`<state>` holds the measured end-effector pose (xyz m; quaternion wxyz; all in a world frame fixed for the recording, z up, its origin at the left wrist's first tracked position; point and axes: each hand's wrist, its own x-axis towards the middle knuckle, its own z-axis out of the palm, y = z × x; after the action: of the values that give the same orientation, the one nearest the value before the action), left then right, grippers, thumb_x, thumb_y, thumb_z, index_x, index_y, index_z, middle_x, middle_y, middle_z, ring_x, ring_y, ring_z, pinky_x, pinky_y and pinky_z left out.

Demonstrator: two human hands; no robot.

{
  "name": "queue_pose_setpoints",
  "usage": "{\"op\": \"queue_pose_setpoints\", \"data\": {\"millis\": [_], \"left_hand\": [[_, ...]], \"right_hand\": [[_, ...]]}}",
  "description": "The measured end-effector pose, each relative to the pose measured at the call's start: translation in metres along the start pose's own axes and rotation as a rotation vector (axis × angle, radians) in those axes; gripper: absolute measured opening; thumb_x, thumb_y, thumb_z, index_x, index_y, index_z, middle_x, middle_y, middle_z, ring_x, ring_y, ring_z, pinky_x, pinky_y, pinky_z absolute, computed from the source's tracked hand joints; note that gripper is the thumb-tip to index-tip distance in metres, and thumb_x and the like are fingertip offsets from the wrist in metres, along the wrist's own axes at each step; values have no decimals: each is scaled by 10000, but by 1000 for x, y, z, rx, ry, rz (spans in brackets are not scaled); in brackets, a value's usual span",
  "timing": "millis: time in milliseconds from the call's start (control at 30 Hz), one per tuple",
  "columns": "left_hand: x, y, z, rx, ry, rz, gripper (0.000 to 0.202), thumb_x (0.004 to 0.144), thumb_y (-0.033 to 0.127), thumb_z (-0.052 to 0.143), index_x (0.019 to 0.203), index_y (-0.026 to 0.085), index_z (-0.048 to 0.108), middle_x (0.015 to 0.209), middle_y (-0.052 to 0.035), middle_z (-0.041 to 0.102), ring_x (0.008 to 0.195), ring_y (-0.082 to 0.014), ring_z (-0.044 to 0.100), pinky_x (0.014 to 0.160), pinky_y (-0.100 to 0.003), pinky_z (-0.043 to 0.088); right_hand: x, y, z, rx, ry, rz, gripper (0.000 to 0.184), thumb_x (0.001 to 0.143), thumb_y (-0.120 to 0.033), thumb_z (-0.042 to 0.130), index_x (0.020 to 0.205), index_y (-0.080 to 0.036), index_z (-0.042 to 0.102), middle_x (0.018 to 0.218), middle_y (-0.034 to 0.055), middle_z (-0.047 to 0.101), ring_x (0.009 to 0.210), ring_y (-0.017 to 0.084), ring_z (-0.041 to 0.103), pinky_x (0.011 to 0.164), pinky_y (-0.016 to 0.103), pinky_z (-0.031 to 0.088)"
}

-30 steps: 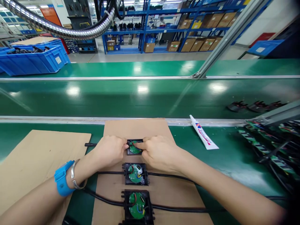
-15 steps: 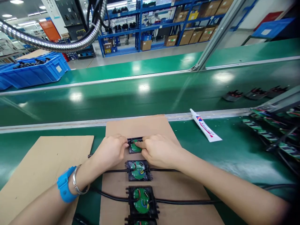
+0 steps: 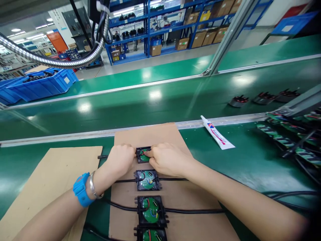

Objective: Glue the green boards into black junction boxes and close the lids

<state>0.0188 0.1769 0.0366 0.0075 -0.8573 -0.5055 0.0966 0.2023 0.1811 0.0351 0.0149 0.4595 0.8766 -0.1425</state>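
Nearest the camera, three small black plastic housings with round green circuit boards (image 3: 151, 211) lay in a column on the brown cardboard sheet (image 3: 160, 137), each with a black cable (image 3: 193, 211) running out sideways. The fourth unit of this kind, the farthest small black open housing with its green board (image 3: 143, 155), sat at the head of the column, pinched between both hands. The left hand (image 3: 120, 160) was closed against its left edge, fingers curled onto the rim. The right hand (image 3: 167, 160) pressed on its right side, with fingertips (image 3: 148, 154) on the board itself.

The housing appeared light and rigid. The board and its thin coloured wires were judged fragile (solder joints would tolerate little bending). The safest hold was on the outer plastic walls, not on the wires. The stiff cables would likely tug the unit when it was lifted.

Beyond, a white tube with red and blue print (image 3: 217, 137) rested on the green bench mat (image 3: 240, 160), and the green conveyor belt (image 3: 155, 100) ran behind.
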Motion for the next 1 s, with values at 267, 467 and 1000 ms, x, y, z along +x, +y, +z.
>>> {"op": "queue_pose_setpoints", "data": {"millis": [267,467,1000], "left_hand": [[-18,24,26,103,12,101,548,776,-25,431,1320,-11,490,1211,-251,609,1054,-293,640,843,-375,557],[-16,20,19,60,40,121,526,772,19,461,1292,25,540,1047,-198,689,876,-284,685,713,-383,578],[-2,-6,43,-354,320,446,246,903,99,465,1051,149,655,1113,-64,676,1010,-208,595,873,-356,450]], "right_hand": [[0,3,3,84,-13,1,397,817,-228,420,1068,-202,727,915,145,730,810,287,671,664,363,430],[1,13,-5,192,-42,-59,410,772,-217,468,1097,-236,716,952,73,740,794,216,651,658,297,431],[-19,19,5,244,51,-28,103,813,-156,460,827,-177,559,768,34,631,674,158,551,633,280,382]]}}
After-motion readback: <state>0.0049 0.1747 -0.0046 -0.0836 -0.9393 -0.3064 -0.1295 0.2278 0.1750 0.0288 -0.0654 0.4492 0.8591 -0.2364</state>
